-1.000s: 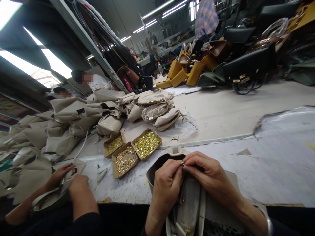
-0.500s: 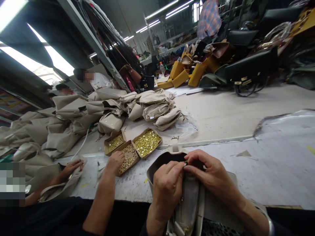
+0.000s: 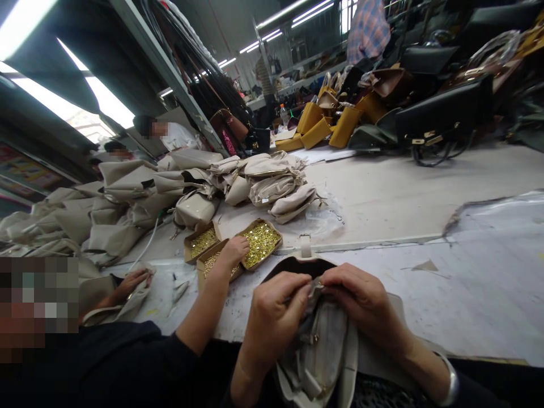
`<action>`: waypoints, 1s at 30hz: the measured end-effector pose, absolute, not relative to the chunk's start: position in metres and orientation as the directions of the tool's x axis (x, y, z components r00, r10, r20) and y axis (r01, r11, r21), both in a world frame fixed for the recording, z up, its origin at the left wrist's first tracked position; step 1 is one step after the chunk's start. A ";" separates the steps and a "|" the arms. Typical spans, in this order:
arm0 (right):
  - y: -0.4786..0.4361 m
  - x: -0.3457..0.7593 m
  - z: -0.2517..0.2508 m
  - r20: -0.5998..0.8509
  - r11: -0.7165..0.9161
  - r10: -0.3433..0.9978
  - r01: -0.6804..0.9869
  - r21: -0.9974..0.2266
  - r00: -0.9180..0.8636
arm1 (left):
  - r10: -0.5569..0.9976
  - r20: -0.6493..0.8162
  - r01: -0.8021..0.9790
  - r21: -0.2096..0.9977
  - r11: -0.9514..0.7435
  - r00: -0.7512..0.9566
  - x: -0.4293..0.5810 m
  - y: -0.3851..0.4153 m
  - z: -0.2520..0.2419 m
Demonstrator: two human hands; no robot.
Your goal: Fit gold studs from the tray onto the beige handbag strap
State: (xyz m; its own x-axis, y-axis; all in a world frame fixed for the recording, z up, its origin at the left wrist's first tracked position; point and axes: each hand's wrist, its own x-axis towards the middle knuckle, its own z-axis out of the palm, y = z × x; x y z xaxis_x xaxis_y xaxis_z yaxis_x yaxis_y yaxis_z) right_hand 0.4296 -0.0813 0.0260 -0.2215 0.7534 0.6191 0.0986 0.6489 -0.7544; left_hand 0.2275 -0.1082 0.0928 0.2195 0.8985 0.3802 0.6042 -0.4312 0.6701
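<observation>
A beige handbag (image 3: 352, 345) stands mouth upward at the table's front edge, tilted towards me, its grey lining and an inner zip showing. My left hand (image 3: 276, 314) pinches the lining near the bag's mouth, thumb against forefinger. Close beside it, my right hand (image 3: 365, 300) pinches the same edge; any small part between its fingertips is hidden. A strap with a metal buckle (image 3: 305, 243) sticks up behind the dark opening. To the left, small gold metal pieces (image 3: 261, 241) fill an open cardboard box (image 3: 267, 259), with two more such boxes alongside.
A co-worker at my left reaches a hand (image 3: 234, 249) over the boxes; the other rests on a beige bag (image 3: 127, 309). Beige bags (image 3: 127, 187) are heaped behind. Mustard bags (image 3: 344, 127) and a black bag (image 3: 446, 113) lie at the back right. Clear plastic (image 3: 505, 226) covers the right side.
My fingertips have moved slightly apart at the bag's mouth, the left hand shifting left, and more lining shows between them. The co-worker's hand has moved right across the boxes.
</observation>
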 end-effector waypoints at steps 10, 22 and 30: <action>-0.052 0.436 0.019 0.604 0.646 0.750 0.106 -0.756 -0.268 | 0.913 0.250 0.898 0.224 -0.379 0.323 0.219 -0.044 0.137; -0.029 0.442 0.014 0.443 0.466 0.862 0.042 -0.884 -0.246 | 0.882 -0.155 0.895 0.116 -0.431 0.445 0.246 0.006 0.144; -0.027 0.434 0.013 0.447 0.479 0.863 0.097 -0.872 -0.236 | 0.934 0.014 0.934 -0.018 -0.357 0.357 0.254 0.000 0.113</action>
